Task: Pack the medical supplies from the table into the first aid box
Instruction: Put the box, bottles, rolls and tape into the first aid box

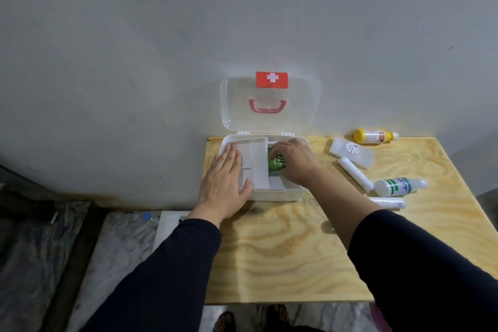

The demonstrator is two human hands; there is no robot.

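Observation:
The white first aid box (280,195) stands open on the wooden table (283,250), its clear lid (234,105) with a red cross leaning back against the wall. My left hand (225,183) lies flat with fingers spread on the white inner tray (256,164) at the box's left side. Inside the box's right part, my right hand (292,160) grips a green package (276,164). To the right on the table lie a yellow bottle (373,136), a clear packet (351,152), two white rolls (355,174) (388,202) and a white bottle with green markings (400,186).
The table stands against a grey wall and its left edge runs just beside the box. Below on the left are a marble floor, a white object (168,224) and a plastic bottle with a blue cap (147,216). My feet show under the table's front edge.

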